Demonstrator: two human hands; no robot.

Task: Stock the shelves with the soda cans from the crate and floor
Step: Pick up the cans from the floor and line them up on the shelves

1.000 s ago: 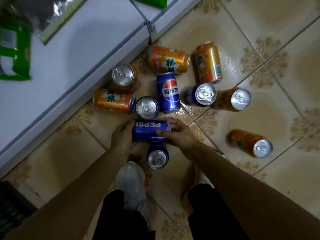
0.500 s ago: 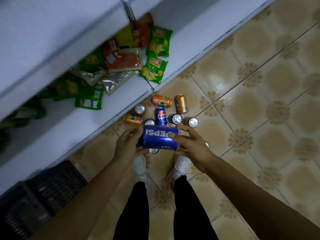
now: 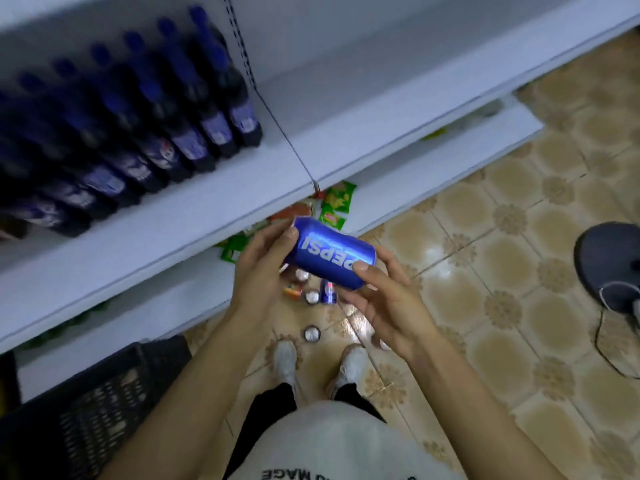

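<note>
Holding a blue can [image 3: 330,256] sideways, the left hand [image 3: 258,268] and right hand [image 3: 382,297] grip its ends above the floor [image 3: 502,237].

White shelving [image 3: 194,216] runs diagonally to the left of the hands, its upper board carrying a row of dark bottles with blue caps [image 3: 145,109]. Beige patterned floor tiles [image 3: 502,258] extend below and to the right, with glare spots. A dark perforated basket [image 3: 90,403] sits lower left.
</note>
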